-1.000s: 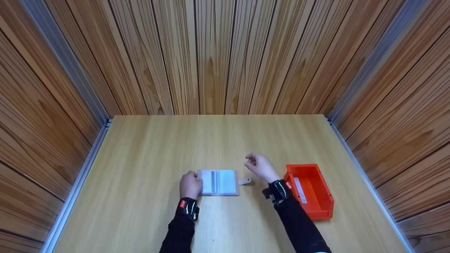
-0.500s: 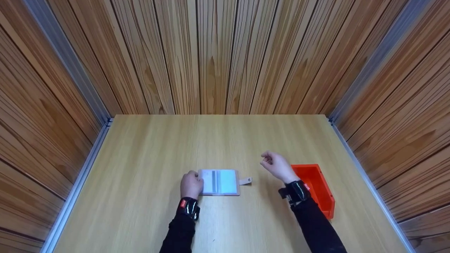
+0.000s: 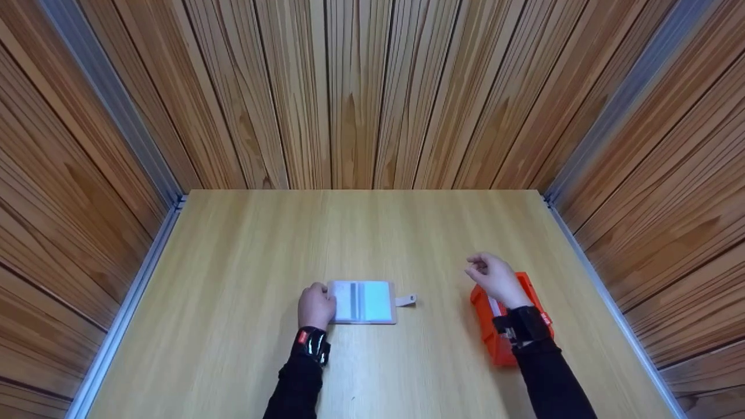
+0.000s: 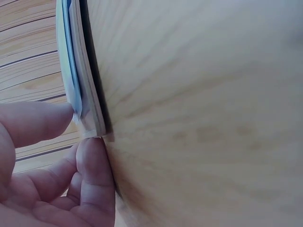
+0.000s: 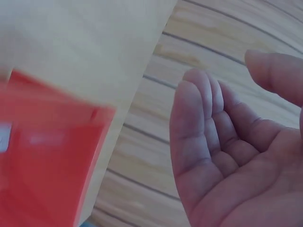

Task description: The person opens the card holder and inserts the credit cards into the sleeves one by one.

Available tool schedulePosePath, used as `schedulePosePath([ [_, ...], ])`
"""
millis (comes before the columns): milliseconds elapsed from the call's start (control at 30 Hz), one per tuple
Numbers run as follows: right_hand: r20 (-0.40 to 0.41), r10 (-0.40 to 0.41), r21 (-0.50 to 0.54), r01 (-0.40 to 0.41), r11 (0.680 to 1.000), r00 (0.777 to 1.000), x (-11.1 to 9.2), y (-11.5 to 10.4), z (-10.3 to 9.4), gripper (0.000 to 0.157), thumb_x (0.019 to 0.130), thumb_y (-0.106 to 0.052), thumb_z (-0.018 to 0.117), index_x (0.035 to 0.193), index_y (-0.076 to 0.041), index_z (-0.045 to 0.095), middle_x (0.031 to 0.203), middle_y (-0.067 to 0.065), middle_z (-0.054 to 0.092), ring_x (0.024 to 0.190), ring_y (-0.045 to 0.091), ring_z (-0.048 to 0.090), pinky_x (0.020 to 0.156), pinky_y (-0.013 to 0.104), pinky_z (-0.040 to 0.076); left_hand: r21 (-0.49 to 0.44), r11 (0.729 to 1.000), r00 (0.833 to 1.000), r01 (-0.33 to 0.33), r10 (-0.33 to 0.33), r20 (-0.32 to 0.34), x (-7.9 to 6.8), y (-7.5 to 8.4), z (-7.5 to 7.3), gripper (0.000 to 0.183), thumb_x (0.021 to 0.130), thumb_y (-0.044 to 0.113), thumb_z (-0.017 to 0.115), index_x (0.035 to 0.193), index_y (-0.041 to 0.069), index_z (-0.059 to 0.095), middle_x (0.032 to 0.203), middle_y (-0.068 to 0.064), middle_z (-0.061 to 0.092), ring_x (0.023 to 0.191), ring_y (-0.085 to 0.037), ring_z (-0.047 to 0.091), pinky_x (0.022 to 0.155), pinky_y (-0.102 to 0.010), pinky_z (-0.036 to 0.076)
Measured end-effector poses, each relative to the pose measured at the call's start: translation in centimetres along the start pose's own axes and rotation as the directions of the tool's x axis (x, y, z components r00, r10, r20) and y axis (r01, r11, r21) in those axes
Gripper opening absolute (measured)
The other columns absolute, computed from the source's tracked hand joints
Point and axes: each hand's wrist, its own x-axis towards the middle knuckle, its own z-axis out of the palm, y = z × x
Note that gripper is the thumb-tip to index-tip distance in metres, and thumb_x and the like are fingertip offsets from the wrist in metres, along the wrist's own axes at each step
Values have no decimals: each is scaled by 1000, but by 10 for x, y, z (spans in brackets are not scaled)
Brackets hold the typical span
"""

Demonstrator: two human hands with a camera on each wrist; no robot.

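Observation:
A small card holder [image 3: 364, 302] lies spread on the table, with pale blue-white plastic sleeves showing and a snap strap [image 3: 406, 300] sticking out to its right. My left hand [image 3: 315, 305] pinches its left edge. In the left wrist view, the thumb [image 4: 40, 122] sits on the sleeves and the fingers [image 4: 94, 170] are at the cover's edge. Over at the right, my right hand [image 3: 497, 280] is above an orange-red plastic bin [image 3: 486, 331], partly hiding it. In the right wrist view, its loosely bent fingers [image 5: 191, 132] hold nothing, the thumb apart from them.
The light wood table [image 3: 262, 244] is bounded by wood-panelled walls [image 3: 355, 93] at the back and sides. Metal rails [image 3: 134, 297] run along its side edges. A white label [image 5: 4, 137] shows on the bin in the right wrist view.
My right hand has moved rightward, from beside the card holder's strap to over the bin. The left hand and the card holder have stayed put.

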Motion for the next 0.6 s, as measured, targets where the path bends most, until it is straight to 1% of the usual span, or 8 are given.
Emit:
schedulePosePath([
  [133,-34,-6,-2,6,1000,999,-5,13,-9,30,96,-12,63,118,8,60,103,17,64,96,32,62,79,37,52,-2,1000,1000,20,-20,11,-1,2,-1,25,87,5,68,109,-8,66,97,-18,65,94,-33,62,84,-47,50],
  [233,-47,23,-23,-24,999,999,-9,22,-12,29,96,-13,62,117,7,61,102,17,65,95,31,61,80,38,51,-5,1000,999,28,-28,21,-1,2,-1,25,88,4,67,110,-7,65,98,-18,65,95,-33,62,85,-46,49],
  [433,-9,117,-73,-118,990,993,-15,38,-15,27,98,-14,60,117,6,60,106,20,64,95,32,57,86,47,49,-12,1000,1000,21,-20,20,-1,1,-1,25,87,3,67,110,-8,66,98,-19,66,95,-34,63,85,-47,50],
  [600,38,197,-108,-192,975,980,-16,51,-14,30,98,-14,59,118,7,57,108,21,62,95,32,56,86,48,48,-5,1000,1000,3,-3,9,-1,1,-1,26,87,4,67,109,-9,66,97,-20,67,95,-35,64,86,-48,50],
])
